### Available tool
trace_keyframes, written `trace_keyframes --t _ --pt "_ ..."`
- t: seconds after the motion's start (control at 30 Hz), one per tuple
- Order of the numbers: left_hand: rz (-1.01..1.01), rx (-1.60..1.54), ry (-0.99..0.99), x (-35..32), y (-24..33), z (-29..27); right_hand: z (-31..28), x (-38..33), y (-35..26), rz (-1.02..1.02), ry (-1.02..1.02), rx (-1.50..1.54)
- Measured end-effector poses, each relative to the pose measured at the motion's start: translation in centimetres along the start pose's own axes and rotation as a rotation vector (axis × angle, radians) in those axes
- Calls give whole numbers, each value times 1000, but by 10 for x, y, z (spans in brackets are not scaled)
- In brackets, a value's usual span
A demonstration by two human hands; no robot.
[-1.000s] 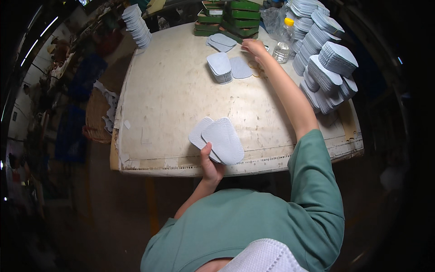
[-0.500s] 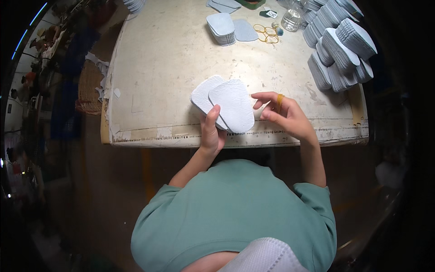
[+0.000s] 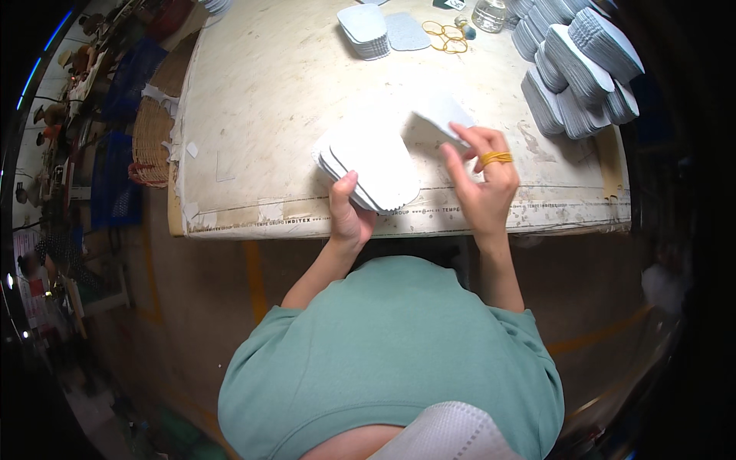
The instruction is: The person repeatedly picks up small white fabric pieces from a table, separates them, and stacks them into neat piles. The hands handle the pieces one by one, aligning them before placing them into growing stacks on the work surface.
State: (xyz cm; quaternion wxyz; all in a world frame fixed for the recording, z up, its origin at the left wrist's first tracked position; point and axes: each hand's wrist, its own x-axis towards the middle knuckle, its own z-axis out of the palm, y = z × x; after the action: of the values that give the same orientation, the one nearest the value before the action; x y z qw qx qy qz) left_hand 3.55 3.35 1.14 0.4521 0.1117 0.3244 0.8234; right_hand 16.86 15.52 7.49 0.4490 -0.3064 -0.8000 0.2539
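Near the table's front edge, my left hand (image 3: pixel 349 211) grips a stack of white rounded pads (image 3: pixel 376 165), its thumb along the near side. The top pad is washed out by glare. My right hand (image 3: pixel 487 172) is beside the stack, thumb and forefinger apart, with yellow rubber bands (image 3: pixel 496 158) round a finger. One single pad (image 3: pixel 446 115) lies tilted at my right fingertips, its lower edge casting a shadow on the table. The forefinger overlaps this pad, and no thumb grip on it shows.
Tall piles of similar pads (image 3: pixel 579 73) stand at the right. Farther back are a small pad stack (image 3: pixel 363 32), a loose pad (image 3: pixel 407 31), yellow rubber bands (image 3: pixel 446 35) and a clear jar (image 3: pixel 488 15). A wicker basket (image 3: pixel 151 142) stands beyond the table's left edge.
The single pad has come off the stack to the right, beneath my right fingers. My right hand has turned upward. The stack in my left hand has shifted slightly left.
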Motion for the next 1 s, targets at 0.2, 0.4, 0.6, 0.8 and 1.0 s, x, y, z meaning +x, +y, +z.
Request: trace_keyframes --t 0.2,0.4,0.6,0.8,1.0 --pt "25 234 53 -6 1 10 -2 -15 -5 416 -408 624" --pt "-57 -142 12 0 5 8 -4 7 7 -32 172 67" --pt "-41 107 100 -2 2 8 9 -20 3 258 -230 301" --pt "-45 -7 66 -5 2 6 9 -11 4 331 -136 541" --pt "-28 -4 46 -6 4 2 8 4 8 -269 211 -109"
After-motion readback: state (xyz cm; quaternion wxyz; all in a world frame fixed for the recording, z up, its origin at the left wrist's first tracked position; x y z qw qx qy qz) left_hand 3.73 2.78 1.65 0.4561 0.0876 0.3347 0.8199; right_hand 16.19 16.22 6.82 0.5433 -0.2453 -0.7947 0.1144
